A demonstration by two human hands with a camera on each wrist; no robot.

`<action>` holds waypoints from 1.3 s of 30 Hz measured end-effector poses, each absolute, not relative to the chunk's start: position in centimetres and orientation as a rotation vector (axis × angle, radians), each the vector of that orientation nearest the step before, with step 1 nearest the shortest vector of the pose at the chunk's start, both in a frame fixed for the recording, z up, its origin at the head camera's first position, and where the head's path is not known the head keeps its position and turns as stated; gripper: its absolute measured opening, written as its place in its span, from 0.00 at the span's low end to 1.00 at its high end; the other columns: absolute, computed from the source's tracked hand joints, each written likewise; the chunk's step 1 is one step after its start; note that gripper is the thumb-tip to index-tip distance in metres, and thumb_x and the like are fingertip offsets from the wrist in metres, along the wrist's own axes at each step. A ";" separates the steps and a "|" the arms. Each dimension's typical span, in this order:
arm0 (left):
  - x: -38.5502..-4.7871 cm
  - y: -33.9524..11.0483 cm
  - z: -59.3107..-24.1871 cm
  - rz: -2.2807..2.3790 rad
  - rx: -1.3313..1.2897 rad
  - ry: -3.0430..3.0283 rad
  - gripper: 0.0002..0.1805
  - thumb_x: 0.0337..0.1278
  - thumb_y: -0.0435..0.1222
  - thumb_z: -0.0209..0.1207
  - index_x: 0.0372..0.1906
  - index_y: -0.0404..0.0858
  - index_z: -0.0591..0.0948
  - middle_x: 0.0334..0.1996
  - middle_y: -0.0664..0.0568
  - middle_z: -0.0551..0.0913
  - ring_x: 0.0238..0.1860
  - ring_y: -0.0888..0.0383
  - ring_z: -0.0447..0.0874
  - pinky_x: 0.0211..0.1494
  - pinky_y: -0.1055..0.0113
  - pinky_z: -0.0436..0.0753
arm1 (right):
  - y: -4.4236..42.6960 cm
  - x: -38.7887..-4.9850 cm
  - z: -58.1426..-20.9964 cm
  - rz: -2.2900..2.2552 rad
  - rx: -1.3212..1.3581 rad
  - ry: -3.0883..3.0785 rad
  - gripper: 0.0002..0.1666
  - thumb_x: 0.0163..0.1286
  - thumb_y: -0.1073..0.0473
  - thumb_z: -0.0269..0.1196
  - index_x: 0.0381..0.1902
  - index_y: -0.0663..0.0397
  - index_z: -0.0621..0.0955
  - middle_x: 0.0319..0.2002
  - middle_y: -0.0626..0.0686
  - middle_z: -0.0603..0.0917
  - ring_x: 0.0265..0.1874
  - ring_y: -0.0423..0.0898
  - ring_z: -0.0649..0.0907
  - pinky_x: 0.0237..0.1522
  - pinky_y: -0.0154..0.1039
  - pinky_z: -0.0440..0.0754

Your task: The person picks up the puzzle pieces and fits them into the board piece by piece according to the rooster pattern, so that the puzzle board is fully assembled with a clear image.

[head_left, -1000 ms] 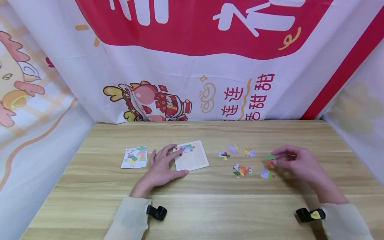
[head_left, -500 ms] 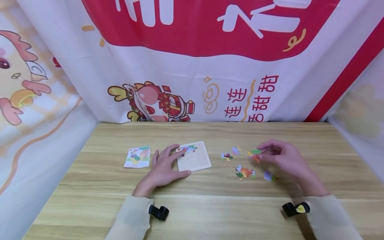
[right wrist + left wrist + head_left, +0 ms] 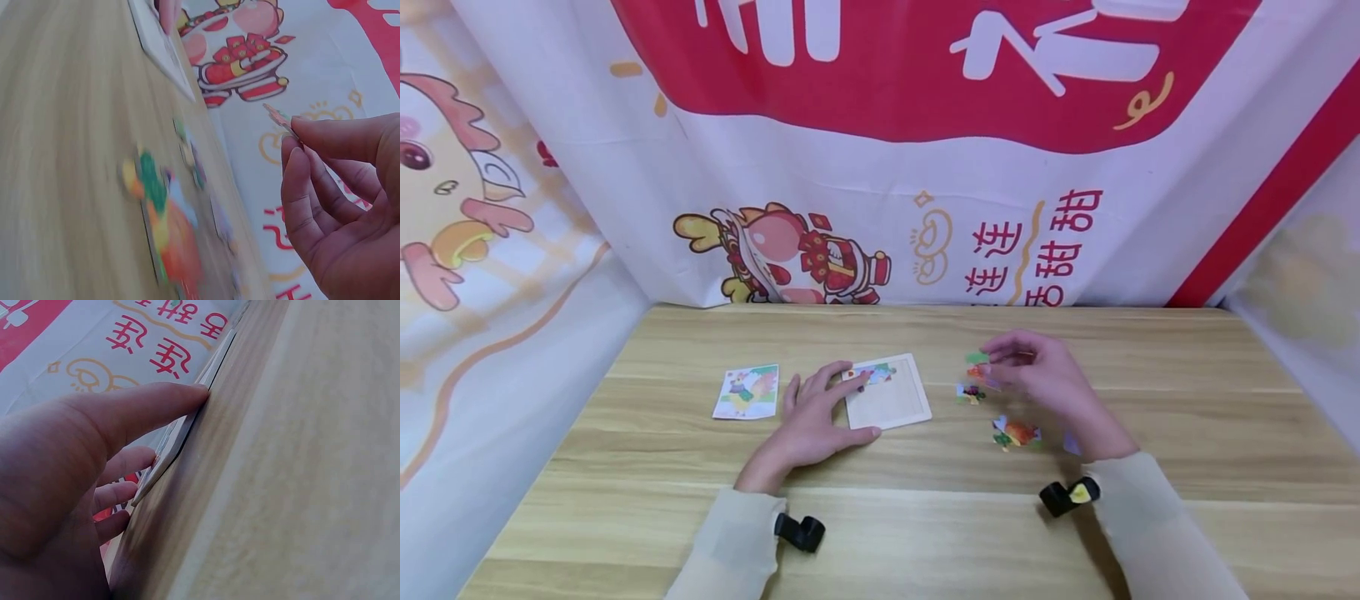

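The right hand [image 3: 1037,371] is pinching a jigsaw piece [image 3: 279,119] above the table [image 3: 925,533], right of the puzzle tray [image 3: 895,406]; the left hand [image 3: 812,425], fingers apart, is resting on that tray. Should the pinch slacken, I'm picturing the piece dropping among the loose pieces [image 3: 1019,433].

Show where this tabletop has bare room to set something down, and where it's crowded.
Free: the near tabletop between the sleeves; a narrow strip between the tray and the loose pieces; the area left of the picture card. Crowded: the tray, with the left hand on it, and the loose pieces near the right hand, which pinches a puzzle piece.
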State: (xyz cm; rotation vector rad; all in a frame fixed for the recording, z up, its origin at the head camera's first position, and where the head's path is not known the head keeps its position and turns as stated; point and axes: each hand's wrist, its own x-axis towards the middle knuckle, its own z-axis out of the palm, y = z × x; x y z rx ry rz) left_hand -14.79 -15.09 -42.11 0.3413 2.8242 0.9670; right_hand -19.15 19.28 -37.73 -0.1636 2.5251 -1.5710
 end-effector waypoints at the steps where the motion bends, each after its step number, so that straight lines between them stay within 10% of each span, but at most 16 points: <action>1: -14.8 -15.1 -42.1 0.970 0.341 2.823 0.46 0.57 0.57 0.75 0.80 0.50 0.73 0.86 0.48 0.58 0.87 0.38 0.52 0.86 0.30 0.30 | 18.9 -19.3 -37.8 -1.602 -0.161 2.497 0.22 0.69 0.60 0.75 0.60 0.57 0.85 0.52 0.59 0.90 0.44 0.42 0.88 0.44 0.37 0.89; 39: -15.2 -15.4 -43.8 1.044 0.368 2.853 0.47 0.56 0.60 0.74 0.80 0.54 0.73 0.85 0.52 0.60 0.86 0.39 0.53 0.87 0.35 0.27 | 8.7 -22.6 -41.1 -1.597 -0.057 2.435 0.14 0.66 0.66 0.74 0.49 0.51 0.90 0.41 0.53 0.90 0.35 0.47 0.87 0.38 0.37 0.88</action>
